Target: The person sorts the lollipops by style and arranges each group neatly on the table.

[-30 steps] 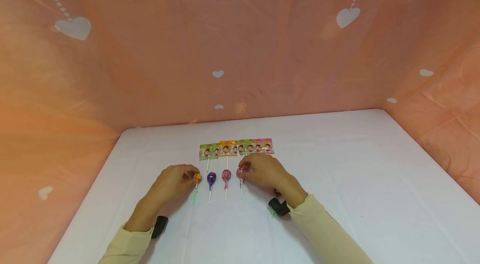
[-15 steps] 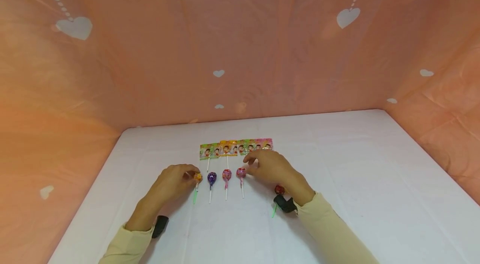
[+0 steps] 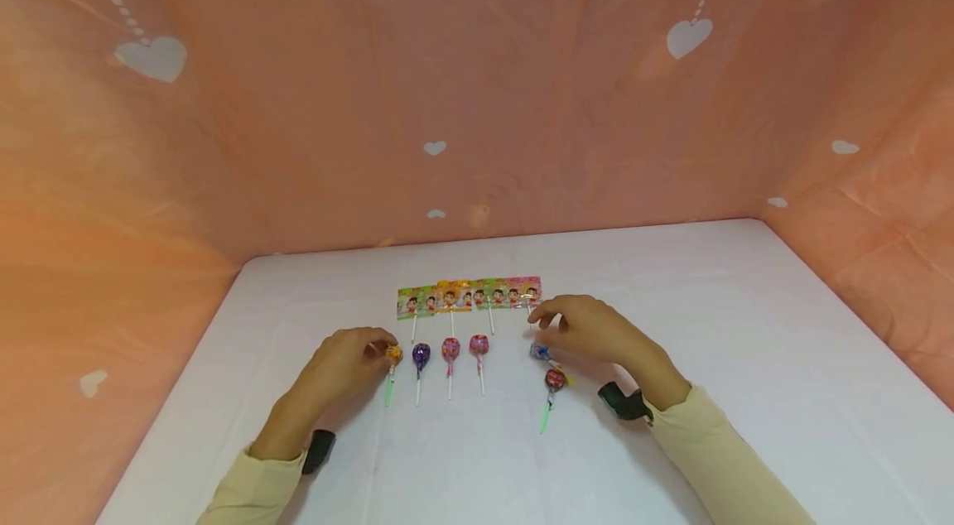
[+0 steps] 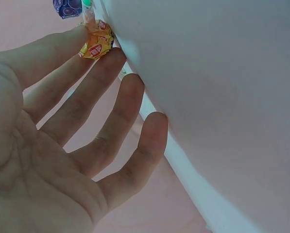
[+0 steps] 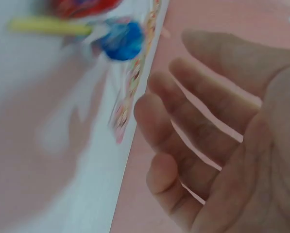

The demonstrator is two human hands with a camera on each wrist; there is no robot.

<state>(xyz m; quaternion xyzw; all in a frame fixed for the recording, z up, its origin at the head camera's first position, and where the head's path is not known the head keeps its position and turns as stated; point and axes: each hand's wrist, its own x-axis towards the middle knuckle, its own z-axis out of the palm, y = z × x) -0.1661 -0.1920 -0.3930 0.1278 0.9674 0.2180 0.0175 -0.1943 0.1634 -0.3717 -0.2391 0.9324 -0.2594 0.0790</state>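
My left hand pinches the head of an orange-wrapped lollipop between thumb and finger; its green stick points toward me. To its right lie a purple lollipop and two pink ones, the nearer-to-centre pink lollipop and another pink lollipop, sticks all toward me. My right hand hovers with loosely bent fingers above a blue lollipop with a yellow stick, holding nothing. Just below that is a red lollipop with a green stick.
Behind the row, several flat-wrapped lollipops in green, orange and pink packets lie side by side, white sticks toward me. The white table ends at an orange cloth backdrop printed with hearts.
My right hand has let go of the rightmost pink lollipop and moved right, uncovering the blue and red lollipops. The left hand stays on the orange lollipop.
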